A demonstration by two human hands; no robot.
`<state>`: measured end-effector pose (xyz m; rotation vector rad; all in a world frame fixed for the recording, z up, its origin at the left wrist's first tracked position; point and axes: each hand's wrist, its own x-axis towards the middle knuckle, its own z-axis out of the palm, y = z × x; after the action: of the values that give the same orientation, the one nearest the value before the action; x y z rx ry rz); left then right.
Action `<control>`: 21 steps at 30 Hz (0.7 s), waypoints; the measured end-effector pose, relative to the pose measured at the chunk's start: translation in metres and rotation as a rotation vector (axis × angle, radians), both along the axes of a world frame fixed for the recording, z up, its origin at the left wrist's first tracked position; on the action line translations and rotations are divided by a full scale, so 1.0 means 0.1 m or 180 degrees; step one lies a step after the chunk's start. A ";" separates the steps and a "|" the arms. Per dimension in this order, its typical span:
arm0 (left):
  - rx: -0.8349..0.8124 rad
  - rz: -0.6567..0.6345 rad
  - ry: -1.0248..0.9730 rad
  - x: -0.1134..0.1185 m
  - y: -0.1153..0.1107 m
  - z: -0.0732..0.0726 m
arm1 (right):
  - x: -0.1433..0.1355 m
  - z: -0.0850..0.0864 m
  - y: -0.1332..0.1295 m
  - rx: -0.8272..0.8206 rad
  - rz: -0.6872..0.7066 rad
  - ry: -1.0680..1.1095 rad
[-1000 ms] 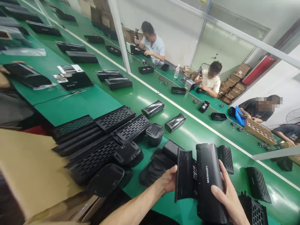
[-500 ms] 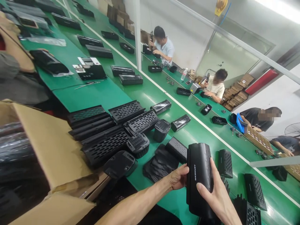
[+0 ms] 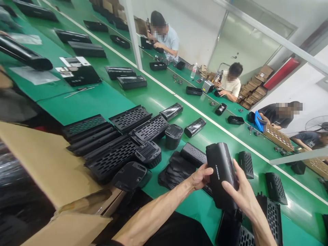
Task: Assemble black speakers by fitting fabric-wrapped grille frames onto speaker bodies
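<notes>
Between my hands is a black speaker housing (image 3: 220, 160) with MERKURY lettered on its smooth face, tilted above the green worktop. My left hand (image 3: 200, 177) grips its left edge, thumb on the front and the other fingers mostly hidden behind. From the right, my right hand (image 3: 242, 189) holds the opposite side, thumb across the face. A crumpled black cloth or bag (image 3: 174, 171) and a perforated black housing (image 3: 193, 153) lie just left of it. Below the held piece, slotted black panels (image 3: 273, 215) lie partly covered by my right forearm.
An open cardboard box (image 3: 38, 160) stands at the left, beside stacked perforated panels (image 3: 112, 153). Black end pieces (image 3: 174, 135) sit near them. Housings stand along the green conveyor (image 3: 164, 94). Several people work across it. A black cylinder (image 3: 24, 53) is held by someone at far left.
The housing has risen a little and turned slightly in my hands, both still on it. My view has shifted, and the black cylinder at far left has been lifted off the worktop.
</notes>
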<state>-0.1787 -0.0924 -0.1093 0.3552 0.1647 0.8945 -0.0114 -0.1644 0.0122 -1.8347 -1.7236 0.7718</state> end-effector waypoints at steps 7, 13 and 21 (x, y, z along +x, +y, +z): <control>0.0218 0.0706 0.0382 0.04 0.05 0.18 | -0.28 -0.63 -0.34 0.1656 -0.1303 0.0087; 0.1377 0.0704 0.1428 -0.41 0.48 0.45 | -0.07 -0.48 -0.35 0.1797 -0.1202 0.0216; 0.3006 0.0320 0.2306 -0.78 0.79 0.89 | 0.10 -0.45 -0.40 0.1457 -0.1066 0.0535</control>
<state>-0.2565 -0.0138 -0.0203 1.5639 0.4246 0.8646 -0.0014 -0.2046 -0.0331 -1.6245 -1.3055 0.3465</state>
